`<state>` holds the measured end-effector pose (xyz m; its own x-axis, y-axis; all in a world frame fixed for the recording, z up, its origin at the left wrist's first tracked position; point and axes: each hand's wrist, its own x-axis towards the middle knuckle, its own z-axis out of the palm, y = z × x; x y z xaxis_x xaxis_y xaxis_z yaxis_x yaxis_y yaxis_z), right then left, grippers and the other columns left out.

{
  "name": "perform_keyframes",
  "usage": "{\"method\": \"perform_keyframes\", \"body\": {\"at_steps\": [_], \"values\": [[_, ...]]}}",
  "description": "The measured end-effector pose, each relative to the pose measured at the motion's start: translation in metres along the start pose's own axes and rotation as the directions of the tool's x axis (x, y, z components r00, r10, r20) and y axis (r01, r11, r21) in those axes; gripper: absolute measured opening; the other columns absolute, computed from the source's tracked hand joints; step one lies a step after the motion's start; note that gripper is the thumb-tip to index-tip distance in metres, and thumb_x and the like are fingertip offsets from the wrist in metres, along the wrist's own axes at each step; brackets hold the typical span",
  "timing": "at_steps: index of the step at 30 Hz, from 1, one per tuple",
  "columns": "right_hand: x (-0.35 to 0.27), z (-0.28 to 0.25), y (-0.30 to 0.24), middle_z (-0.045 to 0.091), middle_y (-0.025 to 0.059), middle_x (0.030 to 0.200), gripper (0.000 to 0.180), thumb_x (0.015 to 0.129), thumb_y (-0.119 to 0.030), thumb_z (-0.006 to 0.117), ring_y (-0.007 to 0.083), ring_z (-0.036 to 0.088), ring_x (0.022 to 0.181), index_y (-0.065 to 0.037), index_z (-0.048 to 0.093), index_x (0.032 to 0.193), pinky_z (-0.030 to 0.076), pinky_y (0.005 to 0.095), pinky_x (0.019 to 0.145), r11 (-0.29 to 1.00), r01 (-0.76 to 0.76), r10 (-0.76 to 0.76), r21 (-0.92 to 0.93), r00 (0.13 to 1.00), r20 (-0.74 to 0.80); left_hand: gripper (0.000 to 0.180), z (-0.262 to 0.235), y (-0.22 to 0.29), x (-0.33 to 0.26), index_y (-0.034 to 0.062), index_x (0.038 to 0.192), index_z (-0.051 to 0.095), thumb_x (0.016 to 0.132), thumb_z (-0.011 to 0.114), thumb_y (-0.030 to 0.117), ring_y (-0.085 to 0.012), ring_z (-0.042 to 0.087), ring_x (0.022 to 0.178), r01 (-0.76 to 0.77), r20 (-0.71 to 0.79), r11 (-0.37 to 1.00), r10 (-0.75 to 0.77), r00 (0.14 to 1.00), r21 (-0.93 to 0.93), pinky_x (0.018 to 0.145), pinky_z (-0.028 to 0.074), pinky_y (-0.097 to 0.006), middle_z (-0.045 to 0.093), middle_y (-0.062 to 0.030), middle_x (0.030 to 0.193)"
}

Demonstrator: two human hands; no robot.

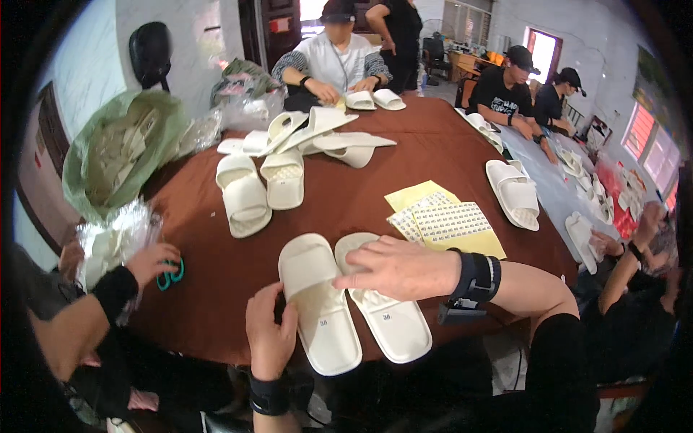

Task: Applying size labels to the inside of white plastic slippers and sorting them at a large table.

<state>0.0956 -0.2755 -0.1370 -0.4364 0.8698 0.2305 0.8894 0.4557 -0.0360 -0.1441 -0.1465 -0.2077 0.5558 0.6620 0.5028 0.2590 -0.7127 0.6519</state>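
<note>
Two white slippers lie side by side before me, toes away, each with a small dark mark on its heel. At the outer edge of the left slipper [328, 328] is my left hand [271, 332], its thumb and fingers apart. Across the strap of the right slipper [397, 328] reaches my right hand [401, 267], palm down, fingers stretched toward the gap between the pair. I see nothing held in either hand. Just beyond the right hand lie sticker sheets [455, 224] with rows of small printed labels on yellow backing.
More white slippers [245, 202] are heaped farther back on the brown tablecloth [195, 303]. One slipper [512, 195] stands at the right edge. To the left are a green sack [155, 123], a plastic bag and another person's hand [155, 263] by teal scissors [172, 274]. Co-workers sit around.
</note>
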Motion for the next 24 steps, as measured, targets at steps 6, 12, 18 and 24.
{"method": "perform_keyframes", "body": {"at_steps": [6,12,18,24], "values": [[0.005,0.021,0.007,0.056,0.0101,0.103,0.024,0.084,-0.018,0.054,0.0275,0.055,0.100,-0.012,0.058,0.107,0.044,0.0413,0.087,0.979,0.025,-0.057,-0.205,0.987,-0.149,0.030,0.000,0.001,-0.001,-0.0013,0.113,0.060,0.084,0.061,0.004,-0.0310,0.058,0.094,0.050,0.035,0.997,-0.048,0.998,-0.061,0.085,0.047,-0.039,0.062,-0.0160,0.104],[0.017,0.032,0.005,0.060,0.0056,0.083,0.010,0.078,-0.019,0.059,0.0226,0.059,0.083,-0.009,0.060,0.081,0.045,0.0343,0.071,0.930,-0.048,-0.050,-0.364,0.966,-0.255,0.032,-0.007,-0.003,-0.004,-0.0041,0.122,0.057,0.093,0.061,0.009,-0.0255,0.061,0.106,0.073,0.078,0.996,-0.070,0.995,-0.045,0.094,0.048,-0.036,0.064,-0.0168,0.115],[0.005,0.000,0.008,0.060,0.0047,0.081,0.010,0.077,-0.019,0.059,0.0219,0.058,0.081,-0.009,0.059,0.078,0.044,0.0337,0.070,0.895,-0.085,-0.059,-0.437,0.951,-0.305,0.030,-0.008,0.003,-0.002,-0.0034,0.120,0.060,0.095,0.060,0.013,-0.0289,0.061,0.106,0.054,0.070,0.998,-0.052,0.996,-0.024,0.094,0.046,-0.037,0.065,-0.0180,0.114],[-0.047,-0.059,0.061,0.059,0.0061,0.088,0.012,0.077,-0.018,0.061,0.0233,0.059,0.084,-0.011,0.061,0.088,0.049,0.0389,0.069,0.862,-0.284,0.184,-0.420,0.947,-0.263,0.029,-0.008,0.005,-0.001,-0.0024,0.120,0.061,0.095,0.059,0.012,-0.0280,0.062,0.106,0.084,0.080,0.996,-0.083,0.993,-0.006,0.095,0.047,-0.036,0.065,-0.0171,0.115]]}}
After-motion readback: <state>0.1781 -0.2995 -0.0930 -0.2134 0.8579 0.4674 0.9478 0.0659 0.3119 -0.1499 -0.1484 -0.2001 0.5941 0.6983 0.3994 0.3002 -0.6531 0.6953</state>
